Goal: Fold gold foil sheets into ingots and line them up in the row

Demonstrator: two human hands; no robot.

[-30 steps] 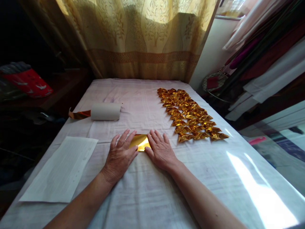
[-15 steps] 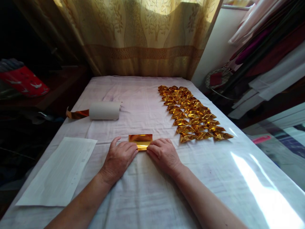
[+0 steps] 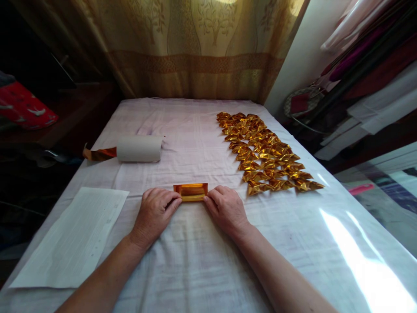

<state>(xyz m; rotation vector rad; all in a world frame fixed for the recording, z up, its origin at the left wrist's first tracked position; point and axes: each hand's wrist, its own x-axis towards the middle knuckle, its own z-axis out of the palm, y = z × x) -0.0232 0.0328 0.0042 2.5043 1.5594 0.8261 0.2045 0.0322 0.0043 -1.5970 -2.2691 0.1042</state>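
A small rectangle of shiny gold foil paper lies crosswise at the middle of the bed-like surface, with a fold along its near edge. My left hand pinches its left near corner between thumb and fingers. At the opposite end, my right hand has its fingers closed on the right near corner. Both forearms reach in from the bottom of the view. To the right, several folded gold foil pieces with pointed ends stand in rows.
A pale cloth covers the surface. On the left lie a white paper sheet and a grey-white roll with a strip of gold foil at its left end. A patterned curtain hangs behind; clothes hang at right.
My hands have moved apart along the foil, from near its middle out to its two ends. More of the foil's near edge shows. The view has shifted slightly.
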